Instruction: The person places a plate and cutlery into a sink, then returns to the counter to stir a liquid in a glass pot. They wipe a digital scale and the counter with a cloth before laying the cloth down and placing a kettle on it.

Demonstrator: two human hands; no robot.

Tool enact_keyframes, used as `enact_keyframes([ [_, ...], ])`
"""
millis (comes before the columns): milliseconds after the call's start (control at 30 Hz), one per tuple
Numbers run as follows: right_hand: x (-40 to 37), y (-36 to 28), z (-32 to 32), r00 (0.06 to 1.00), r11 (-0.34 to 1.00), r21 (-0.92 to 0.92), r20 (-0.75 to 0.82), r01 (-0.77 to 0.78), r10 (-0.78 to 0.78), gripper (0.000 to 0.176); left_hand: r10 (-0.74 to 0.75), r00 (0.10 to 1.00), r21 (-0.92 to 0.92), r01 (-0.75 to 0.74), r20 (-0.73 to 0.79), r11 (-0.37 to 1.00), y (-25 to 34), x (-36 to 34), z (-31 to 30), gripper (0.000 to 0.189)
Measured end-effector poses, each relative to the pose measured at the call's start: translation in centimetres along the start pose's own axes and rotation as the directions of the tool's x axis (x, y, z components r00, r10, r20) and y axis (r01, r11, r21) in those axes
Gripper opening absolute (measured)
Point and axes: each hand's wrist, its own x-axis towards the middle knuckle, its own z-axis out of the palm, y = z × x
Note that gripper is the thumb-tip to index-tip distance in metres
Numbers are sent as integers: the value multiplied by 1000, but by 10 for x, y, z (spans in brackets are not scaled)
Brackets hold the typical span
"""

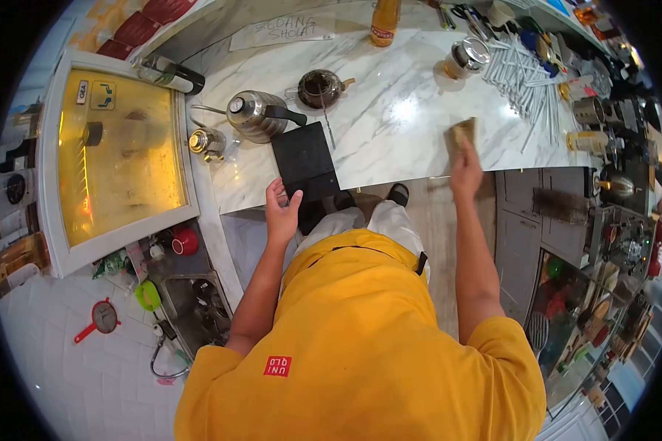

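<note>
My right hand (465, 170) is closed around a folded brown cloth (465, 132), pressed low over the marble counter near its front edge. At the near left of the counter, my left hand (281, 215) has its thumb and fingers apart, right at the lower corner of a flat black slab (301, 154) that looks like a kitchen scale. The slab lies tilted and reaches past the counter edge. Behind it stand a steel gooseneck kettle (248, 116) with a black handle and a glass pot (320, 89) of dark liquid.
A small metal-topped jar (207, 142) stands left of the kettle. Toward the back are an orange bottle (385, 23) and a lidded glass (466, 57). Many white straws (526, 84) lie loose at the right. A yellow-lit cabinet (121, 154) borders the left side, above a sink (195, 305).
</note>
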Motion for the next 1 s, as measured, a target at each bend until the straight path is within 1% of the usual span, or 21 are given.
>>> enact_keyframes([
  [33, -7, 11, 12, 991, 981, -139, 22, 131, -130, 36, 2, 1000, -14, -2, 4, 1000, 0, 1, 0, 68],
  [67, -17, 8, 29, 969, 966, -97, -43, 240, -245, 39, -22, 1000, -53, 23, 11, 998, -1, 4, -1, 68],
  [100, -29, -21, 34, 985, 985, -15, -16, 172, -172, 38, -48, 999, -92, 49, 15, 995, -3, 6, -2, 67],
  [133, -44, -35, 45, 964, 964, 17, 31, 265, -266, 38, -78, 997, -129, 80, 19, 988, -5, 7, -3, 67],
  [167, -58, -68, 45, 958, 963, 23, 107, 267, -268, 37, -104, 994, -152, 107, 29, 983, -5, 7, -4, 64],
  [200, -87, -77, 63, 964, 971, -13, 122, 238, -235, 39, -129, 991, -174, 133, 39, 976, -3, 10, -5, 61],
  [233, -97, -104, 60, 952, 961, 152, 165, 232, -256, 41, -148, 988, -199, 155, 48, 968, -2, 12, -6, 58],
  [267, -114, -118, 64, 944, 952, 215, 200, 217, -261, 40, -154, 987, -220, 162, 53, 962, -2, 14, -6, 56],
  [300, -118, -130, 60, 904, 945, 244, 315, 216, -288, 40, -160, 985, -239, 169, 57, 956, -1, 15, -6, 55],
  [367, -113, -125, 56, 890, 931, 326, 358, 163, -281, 33, -186, 981, -268, 196, 62, 943, -2, 16, -8, 54],
  [400, -106, -120, 52, 877, 895, 429, 470, -122, -106, 33, -205, 977, -279, 214, 62, 936, 3, 15, -8, 54],
  [433, -97, -113, 46, 804, 780, 483, 593, -398, 43, 33, -224, 973, -291, 232, 61, 928, 4, 16, -8, 55],
  [467, -90, -107, 40, 680, 598, 480, 717, -642, 155, 33, -226, 973, -291, 231, 51, 929, 4, 17, -8, 55],
  [567, -75, -104, 16, 586, 269, 526, 772, -806, 247, 36, -244, 969, -277, 246, 43, 929, -2, 26, -4, 57],
  [667, -65, -97, 14, 689, 341, 603, 575, -721, 441, 37, -298, 951, -225, 310, 85, 924, 3, 31, -5, 60],
  [733, -55, -87, 12, 689, 289, 659, 494, -695, 530, 38, -343, 929, -179, 364, 137, 914, 18, 32, -7, 62],
  [800, -47, -81, 10, 689, 244, 724, 413, -645, 596, 38, -317, 937, -123, 335, 148, 934, 14, 38, -4, 61],
  [900, -45, -78, 1, 698, 288, 699, 412, -654, 585, 39, -271, 953, -63, 281, 136, 958, 5, 40, 2, 54],
  [933, -47, -79, -1, 682, 246, 707, 435, -663, 588, 40, -249, 960, -47, 256, 126, 966, 5, 41, 4, 51],
  [1000, -46, -82, -3, 660, 163, 727, 474, -667, 583, 41, -217, 972, -165, 229, 87, 959, 7, 41, 11, 42],
])
